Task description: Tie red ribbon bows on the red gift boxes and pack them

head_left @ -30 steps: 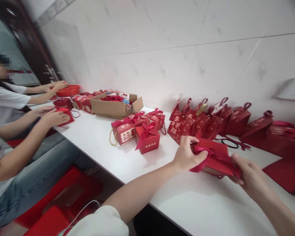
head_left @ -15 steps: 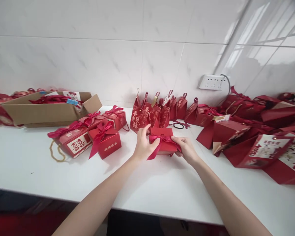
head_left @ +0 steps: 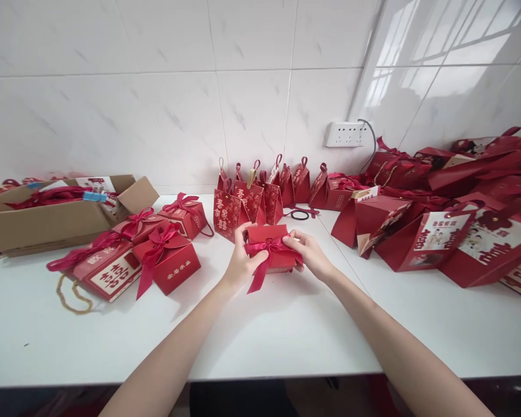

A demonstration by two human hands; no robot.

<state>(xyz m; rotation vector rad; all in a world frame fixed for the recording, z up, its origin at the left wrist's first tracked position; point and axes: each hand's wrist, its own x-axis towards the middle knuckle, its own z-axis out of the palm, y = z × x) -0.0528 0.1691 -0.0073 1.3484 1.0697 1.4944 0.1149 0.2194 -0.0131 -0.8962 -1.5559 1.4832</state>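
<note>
A small red gift box (head_left: pixel 267 233) with a magenta ribbon bow (head_left: pixel 263 271) stands on the white table between my hands. My left hand (head_left: pixel 242 259) is closed around the box's left side, its thumb pressing on the ribbon. On the right, my right hand (head_left: pixel 307 255) pinches the ribbon at the box's right edge; part of its grip is hidden behind the ribbon. To the left lie several finished-looking red boxes with bows, the nearest being a red box (head_left: pixel 183 267) with gold lettering. Beside it sits a red box (head_left: pixel 113 277) with a gold cord handle.
Several upright red bags with loops, such as a patterned bag (head_left: pixel 228 214), stand behind my hands. A cardboard box (head_left: pixel 61 229) of ribbons is at the left. Red bags (head_left: pixel 421 240) pile up at the right. A black ring (head_left: pixel 299 215) lies near a wall socket (head_left: pixel 346 134).
The view has turned slightly rightward and down, so things sit further left in the picture. My right fingers have shifted inward along the ribbon; both hands stay on the box.
</note>
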